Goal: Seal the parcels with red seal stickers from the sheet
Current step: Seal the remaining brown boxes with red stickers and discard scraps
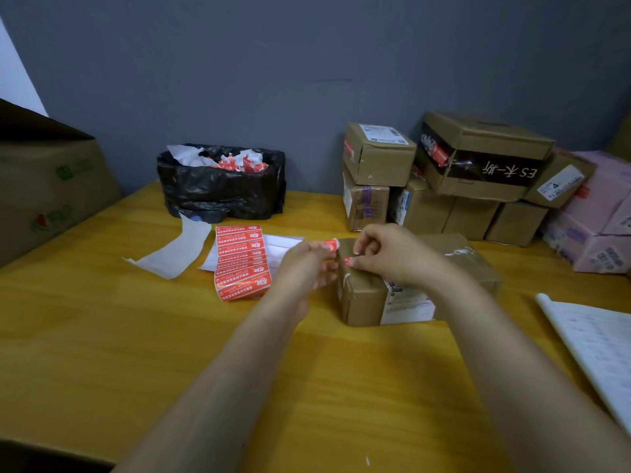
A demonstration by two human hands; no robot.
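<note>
On the table point(136, 336), left hand point(304, 264) and right hand point(392, 254) pinch red sticker point(332, 245) on parcel point(365, 298).

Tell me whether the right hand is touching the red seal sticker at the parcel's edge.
Touching. The head view shows fingertips of the right hand pinching the red seal sticker against the top edge of the parcel, with no gap between them.

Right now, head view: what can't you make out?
All head view.
red sticker: middle hidden by left hand and right hand.
parcel top seam: covered by right hand.
sticker sheet print: too small.
notebook: cut off by right edge.
</note>
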